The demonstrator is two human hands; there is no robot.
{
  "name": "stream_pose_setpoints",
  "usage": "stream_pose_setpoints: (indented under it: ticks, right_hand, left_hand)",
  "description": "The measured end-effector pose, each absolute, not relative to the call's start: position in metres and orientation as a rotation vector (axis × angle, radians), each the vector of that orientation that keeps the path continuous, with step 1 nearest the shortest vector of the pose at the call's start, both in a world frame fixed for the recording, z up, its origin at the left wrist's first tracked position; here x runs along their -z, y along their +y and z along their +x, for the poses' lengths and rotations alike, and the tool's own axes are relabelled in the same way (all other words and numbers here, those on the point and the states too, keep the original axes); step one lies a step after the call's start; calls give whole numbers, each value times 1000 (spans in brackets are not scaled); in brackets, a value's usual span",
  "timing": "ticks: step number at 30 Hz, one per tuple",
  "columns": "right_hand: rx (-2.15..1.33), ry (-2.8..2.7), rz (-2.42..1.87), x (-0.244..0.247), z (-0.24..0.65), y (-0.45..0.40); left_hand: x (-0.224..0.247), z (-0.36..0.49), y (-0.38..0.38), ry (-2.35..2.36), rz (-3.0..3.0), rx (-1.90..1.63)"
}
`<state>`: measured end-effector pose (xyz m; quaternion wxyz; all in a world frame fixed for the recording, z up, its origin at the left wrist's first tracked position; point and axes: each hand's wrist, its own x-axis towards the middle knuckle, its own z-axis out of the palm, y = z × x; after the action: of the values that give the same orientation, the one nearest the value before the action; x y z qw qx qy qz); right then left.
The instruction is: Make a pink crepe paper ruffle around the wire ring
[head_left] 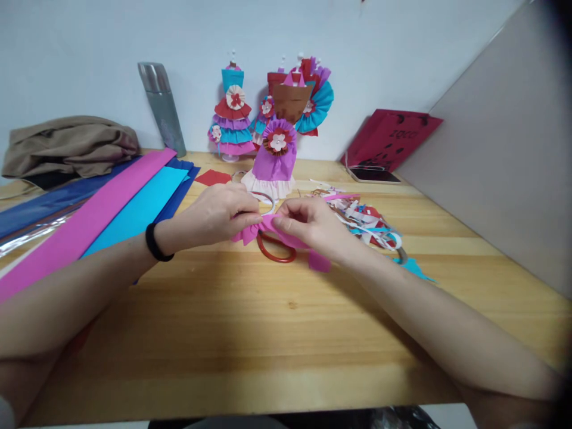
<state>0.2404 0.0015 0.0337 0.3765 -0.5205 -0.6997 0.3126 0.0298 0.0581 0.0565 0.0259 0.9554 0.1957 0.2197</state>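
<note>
A strip of pink crepe paper is held between my two hands above the wooden table, its left end gathered in small folds. My left hand pinches the gathered end. Close beside it, my right hand grips the strip between thumb and fingers. Behind and below the strip lie red-handled scissors, partly hidden by paper and hands. Just beyond my hands stands a small doll-size dress form in a purple paper dress with a flower at its waist.
Long pink paper and blue paper sheets lie at left, near a brown cloth and a bottle. More paper dresses stand against the wall. Paper scraps, a phone and a magenta bag are at right.
</note>
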Motion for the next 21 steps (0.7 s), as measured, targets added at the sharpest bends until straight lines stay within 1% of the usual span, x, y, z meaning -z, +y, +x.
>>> stream_pose_setpoints:
  ticks: [4, 8, 14, 21]
  right_hand:
    - [-645, -1785, -1345, -34, 239, 0]
    - [-528, -1803, -1261, -37, 233, -6]
    - [-570, -1816, -1139, -33, 223, -14]
    - [-606, -1683, -1194, -31, 228, -9]
  left_hand:
    - [-55, 30, 59, 629, 2998, -701]
    - [-54, 31, 59, 590, 2970, -749]
    - [-55, 32, 54, 583, 2819, -743]
    - [-57, 32, 53, 546, 2783, -746]
